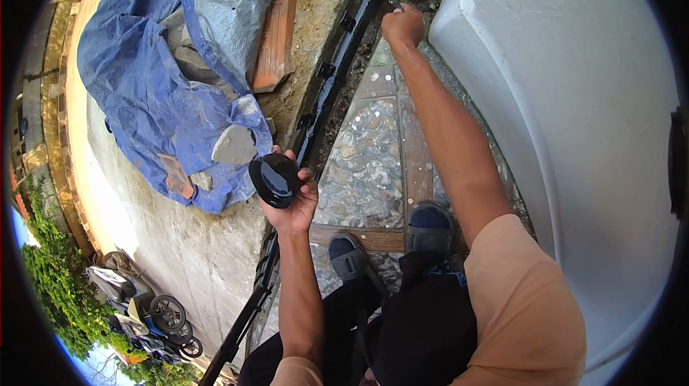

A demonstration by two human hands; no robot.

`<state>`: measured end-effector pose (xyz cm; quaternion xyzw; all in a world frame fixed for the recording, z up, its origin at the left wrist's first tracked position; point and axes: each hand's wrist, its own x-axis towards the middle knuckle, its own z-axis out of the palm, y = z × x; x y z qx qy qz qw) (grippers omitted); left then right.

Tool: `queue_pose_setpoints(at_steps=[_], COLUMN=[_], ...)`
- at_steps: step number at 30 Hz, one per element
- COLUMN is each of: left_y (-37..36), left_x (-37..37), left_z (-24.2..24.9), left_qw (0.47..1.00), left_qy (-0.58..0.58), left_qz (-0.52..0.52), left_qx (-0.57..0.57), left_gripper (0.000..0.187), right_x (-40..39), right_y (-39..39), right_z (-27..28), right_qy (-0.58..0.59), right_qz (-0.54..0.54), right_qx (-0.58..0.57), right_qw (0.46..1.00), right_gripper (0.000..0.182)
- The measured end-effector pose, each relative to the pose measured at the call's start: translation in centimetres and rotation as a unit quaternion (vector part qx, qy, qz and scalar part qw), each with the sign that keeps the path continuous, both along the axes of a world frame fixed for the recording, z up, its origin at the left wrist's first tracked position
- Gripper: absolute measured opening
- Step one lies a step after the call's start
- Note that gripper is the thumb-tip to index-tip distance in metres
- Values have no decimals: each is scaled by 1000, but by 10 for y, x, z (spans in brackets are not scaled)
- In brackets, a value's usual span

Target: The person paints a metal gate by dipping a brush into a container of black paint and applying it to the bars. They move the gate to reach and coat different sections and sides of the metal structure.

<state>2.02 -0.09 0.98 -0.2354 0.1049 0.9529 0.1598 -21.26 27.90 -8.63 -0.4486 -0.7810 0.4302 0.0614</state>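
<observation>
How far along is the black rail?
Looks done: the rail is black along its visible length, glossy along the middle. In hand: left hand holds a round black container; right hand grips a thin tool near the rail's upper part. Left: no bare stretch stands out, so what remains can't be told.

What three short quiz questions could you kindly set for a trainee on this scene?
1. Which hand holds the round black container?
2. True or false: a pale stone rests on the blue tarp.
3. Fill in: the long rail beside the stone paving is coloured ____.

Key: 1. The left hand; 2. True; 3. Black.
</observation>
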Motion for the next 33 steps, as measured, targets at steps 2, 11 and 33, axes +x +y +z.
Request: queue_pose_setpoints(at_steps=[2, 11, 33], left_y=[3, 0, -17], left_x=[1, 18, 47], left_z=[4, 19, 7], left_qw=[1000, 999, 996], left_qy=[9, -14, -48], left_qz=[-6, 28, 67], left_qx=[1, -12, -17], left_gripper=[45, 48, 44], right_x=[12, 9, -17], right_y=[1, 17, 26], right_z=[2, -34, -37], right_qy=[-32, -56, -63], right_qz=[29, 94, 117], right_qx=[-43, -51, 86], right_qw=[998, 993, 987], right_gripper=[20, 27, 27])
